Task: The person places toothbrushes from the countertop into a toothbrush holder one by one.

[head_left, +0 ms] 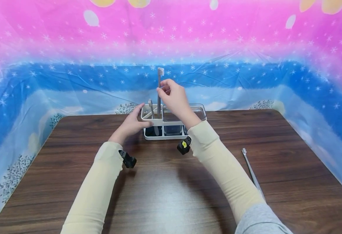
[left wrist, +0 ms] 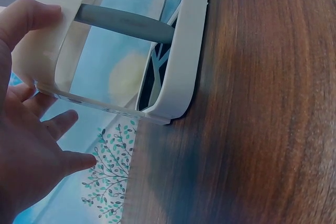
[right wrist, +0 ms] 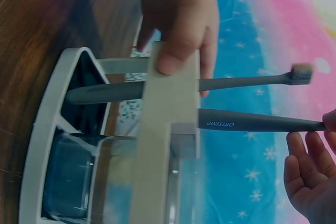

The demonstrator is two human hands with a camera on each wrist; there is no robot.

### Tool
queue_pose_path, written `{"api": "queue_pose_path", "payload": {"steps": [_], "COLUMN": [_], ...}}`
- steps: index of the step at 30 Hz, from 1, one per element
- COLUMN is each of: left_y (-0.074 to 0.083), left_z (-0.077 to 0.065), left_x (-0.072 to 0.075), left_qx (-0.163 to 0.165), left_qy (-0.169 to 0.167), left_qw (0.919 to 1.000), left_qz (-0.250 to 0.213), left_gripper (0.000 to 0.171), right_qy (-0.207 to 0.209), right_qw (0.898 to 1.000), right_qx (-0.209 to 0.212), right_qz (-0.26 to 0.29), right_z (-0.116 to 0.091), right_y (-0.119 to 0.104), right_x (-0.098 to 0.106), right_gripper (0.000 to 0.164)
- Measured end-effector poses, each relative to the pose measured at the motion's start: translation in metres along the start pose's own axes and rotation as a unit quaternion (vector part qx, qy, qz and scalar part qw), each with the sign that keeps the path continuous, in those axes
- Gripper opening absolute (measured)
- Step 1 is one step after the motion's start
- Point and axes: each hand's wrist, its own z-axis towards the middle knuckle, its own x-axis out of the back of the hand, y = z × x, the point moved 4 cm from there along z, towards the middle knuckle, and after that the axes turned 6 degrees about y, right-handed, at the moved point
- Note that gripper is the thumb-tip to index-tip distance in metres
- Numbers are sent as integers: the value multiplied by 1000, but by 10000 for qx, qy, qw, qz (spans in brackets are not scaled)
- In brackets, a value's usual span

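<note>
A white toothbrush holder (head_left: 174,123) with an upper frame and a lower base stands at the table's far edge. My left hand (head_left: 130,125) grips its left end, thumb on the front of the upper frame and some fingers behind it. My right hand (head_left: 175,97) pinches a grey toothbrush (right wrist: 236,119) near its head, bristles up, above the left compartment. The brush's lower end is hidden behind the frame's rim. Beside it a second grey toothbrush (right wrist: 105,94) leans in the same compartment, its handle reaching down to the base.
Clear cups (right wrist: 68,177) sit in the holder's other compartments, partly covered by my right arm. A third grey toothbrush (head_left: 251,170) lies on the brown wooden table (head_left: 159,188) at the right, partly behind my sleeve. A patterned cloth (head_left: 100,78) rises behind the table.
</note>
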Motion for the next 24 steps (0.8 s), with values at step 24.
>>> {"api": "queue_pose_path", "payload": {"steps": [24], "left_y": [-1], "left_z": [1], "left_x": [-1], "left_qx": [-49], "left_qy": [-16], "left_qw": [9997], "left_qz": [-239], "left_gripper": [93], "right_qy": [-666], "right_qw": [9962], "right_qx": [171], "right_qz": [-530], "right_z": [-12], "right_y": [27], "right_x": [-33], "right_gripper": [22]}}
